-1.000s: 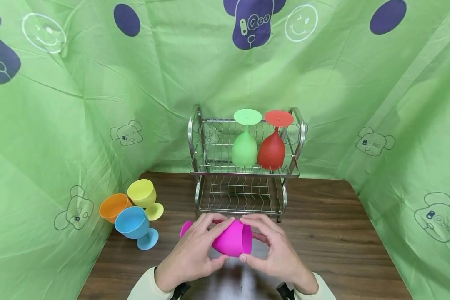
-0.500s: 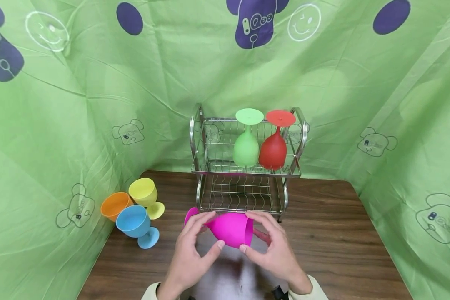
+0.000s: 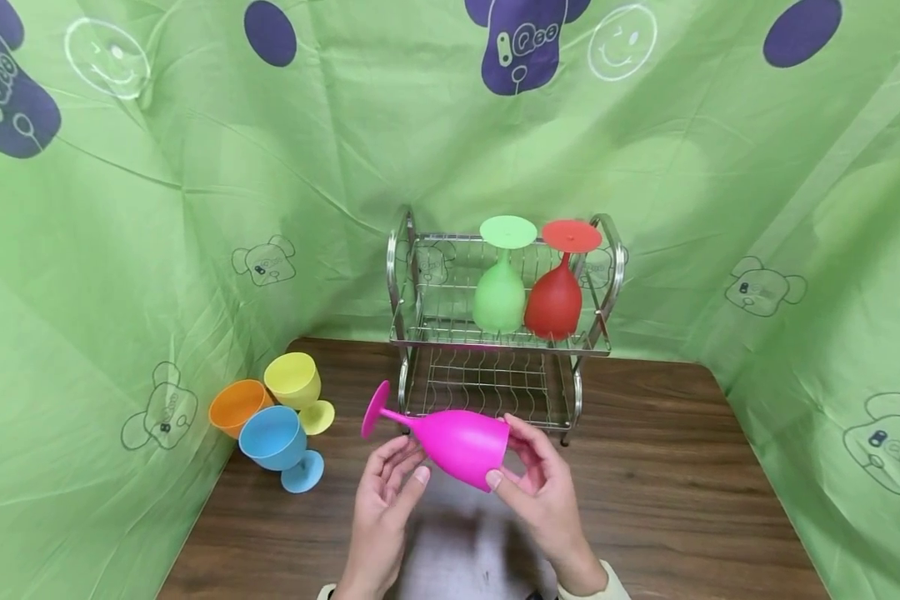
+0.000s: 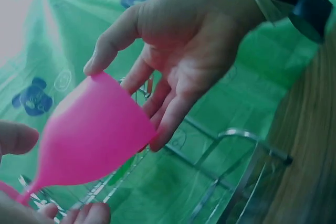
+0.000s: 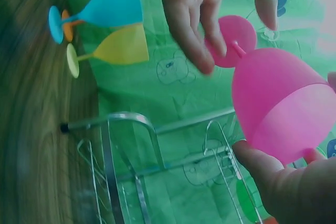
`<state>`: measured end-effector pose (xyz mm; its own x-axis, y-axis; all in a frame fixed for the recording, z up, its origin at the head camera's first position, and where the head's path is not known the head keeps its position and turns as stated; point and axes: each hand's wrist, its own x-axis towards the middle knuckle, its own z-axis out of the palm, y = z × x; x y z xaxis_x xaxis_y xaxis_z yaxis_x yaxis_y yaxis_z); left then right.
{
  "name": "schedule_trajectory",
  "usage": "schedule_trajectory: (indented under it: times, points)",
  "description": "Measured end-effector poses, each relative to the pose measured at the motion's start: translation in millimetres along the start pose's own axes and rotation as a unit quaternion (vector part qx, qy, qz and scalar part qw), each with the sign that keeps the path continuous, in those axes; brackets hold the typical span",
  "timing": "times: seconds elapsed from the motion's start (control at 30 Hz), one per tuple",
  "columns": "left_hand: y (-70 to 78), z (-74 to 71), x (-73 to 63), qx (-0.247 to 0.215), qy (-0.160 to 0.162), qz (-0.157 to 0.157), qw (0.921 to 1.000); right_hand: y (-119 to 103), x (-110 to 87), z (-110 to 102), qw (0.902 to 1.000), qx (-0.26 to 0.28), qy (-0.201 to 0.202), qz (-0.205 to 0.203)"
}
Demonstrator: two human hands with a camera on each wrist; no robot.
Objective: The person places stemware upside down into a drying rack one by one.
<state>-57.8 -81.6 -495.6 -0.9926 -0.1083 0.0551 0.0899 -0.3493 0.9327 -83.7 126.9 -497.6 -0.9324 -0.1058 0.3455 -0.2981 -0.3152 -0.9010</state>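
A pink plastic goblet (image 3: 462, 446) is held on its side above the table, its mouth to the right and its foot raised to the left. My right hand (image 3: 543, 492) pinches the bowl at the rim, thumb on the near side and fingers on the far side; the left wrist view shows this right hand (image 4: 184, 40) at the rim too. Below the stem, my left hand (image 3: 382, 508) has its fingers loosely bent and its thumb apart. In the right wrist view, this left hand (image 5: 197, 9) hangs beside the goblet's stem without gripping it.
A two-tier metal dish rack (image 3: 487, 343) stands at the back, with a green goblet (image 3: 499, 300) and a red goblet (image 3: 555, 304) upside down on its upper tier. Yellow (image 3: 294, 382), orange (image 3: 236, 407) and blue goblets (image 3: 273, 442) stand upright at the table's left. A green curtain (image 3: 390, 125) surrounds the table.
My left hand has let go of the pink goblet and drawn down and left. The goblet has tilted, its foot rising. My right hand keeps hold of the rim.
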Motion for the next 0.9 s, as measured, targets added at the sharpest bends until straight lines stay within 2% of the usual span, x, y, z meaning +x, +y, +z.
schedule_trajectory:
  times: [0.13,0.3,0.47,0.7,0.9]
  points:
    - [-7.2,3.3,7.6,-0.085,-0.031,-0.023,0.9956,-1,-1.8,6,0.9987,0.048,0.013,0.012]
    - [-10.8,6.2,12.5,-0.136,-0.071,-0.011,0.9881,-1,-4.6,12,0.9927,0.106,0.026,0.052]
    - [-12.3,7.5,16.2,-0.15,-0.114,-0.003,0.9822,0,-6.4,12,0.9869,0.144,0.019,0.07]
    - [-11.0,8.1,18.9,-0.159,-0.125,-0.01,0.9793,1,-4.5,11,0.9857,0.147,0.012,0.082]
    - [-7.8,8.9,23.5,-0.157,-0.134,0.004,0.9784,-3,1.1,10,0.9865,0.135,0.012,0.091]
